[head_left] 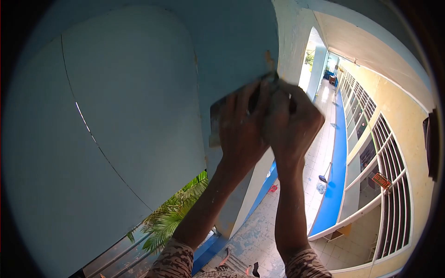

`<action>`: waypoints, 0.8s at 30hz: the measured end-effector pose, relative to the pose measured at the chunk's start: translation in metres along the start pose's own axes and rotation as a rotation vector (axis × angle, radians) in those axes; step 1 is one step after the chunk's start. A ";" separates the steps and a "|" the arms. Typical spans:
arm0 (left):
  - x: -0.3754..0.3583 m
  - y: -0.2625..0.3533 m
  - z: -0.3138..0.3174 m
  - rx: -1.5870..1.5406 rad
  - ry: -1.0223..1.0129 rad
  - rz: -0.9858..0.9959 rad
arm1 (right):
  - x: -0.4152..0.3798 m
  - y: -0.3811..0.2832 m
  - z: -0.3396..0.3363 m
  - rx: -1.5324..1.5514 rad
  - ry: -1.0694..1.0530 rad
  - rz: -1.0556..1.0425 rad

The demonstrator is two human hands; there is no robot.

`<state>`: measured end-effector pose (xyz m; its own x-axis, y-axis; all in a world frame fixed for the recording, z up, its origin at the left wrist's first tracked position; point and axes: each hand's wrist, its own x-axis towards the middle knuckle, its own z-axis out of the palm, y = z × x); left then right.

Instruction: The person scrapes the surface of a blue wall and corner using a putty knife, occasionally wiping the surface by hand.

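Note:
Both arms reach up in front of me to a blue painted pillar point(236, 51). My left hand point(243, 123) holds a flat, dark, rectangular plate point(215, 121), its fingers laid over the face. The plate's left edge sticks out past the fingers. Right beside it, my right hand point(296, 127) is closed, with knuckles bent and fingers wrapped inward. What it grips is hidden and blurred. The two hands touch or nearly touch. Just above them, a tan patch point(269, 58) marks the pillar near its corner edge.
A large blue-grey wall panel point(116, 116) with a thin dark cable fills the left. Palm fronds point(181, 208) show below it. To the right runs a tiled corridor point(320, 157) with a mop point(321, 187), a blue floor band point(340, 153) and barred windows point(394, 185).

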<state>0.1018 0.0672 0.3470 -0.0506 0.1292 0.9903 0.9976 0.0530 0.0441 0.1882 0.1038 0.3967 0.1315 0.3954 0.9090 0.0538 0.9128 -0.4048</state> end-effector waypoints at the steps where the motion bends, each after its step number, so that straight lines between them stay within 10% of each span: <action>1: 0.017 -0.001 -0.002 -0.049 -0.017 -0.024 | 0.013 -0.007 0.002 -0.008 -0.019 0.001; 13: -0.124 0.019 -0.013 -0.107 -0.204 -0.309 | -0.105 0.022 -0.025 -0.147 -0.253 0.090; 18: -0.168 0.001 -0.030 -0.113 -0.309 -0.386 | -0.096 0.031 -0.033 -0.299 -0.680 0.078; 24: -0.275 -0.026 -0.062 -0.522 -0.586 -1.117 | 0.041 0.032 -0.005 -0.032 0.015 -0.458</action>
<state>0.0929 -0.0308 0.0820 -0.7161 0.6686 0.2003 0.3075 0.0446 0.9505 0.1998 0.1489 0.4202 0.1011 -0.0496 0.9936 0.1400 0.9895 0.0351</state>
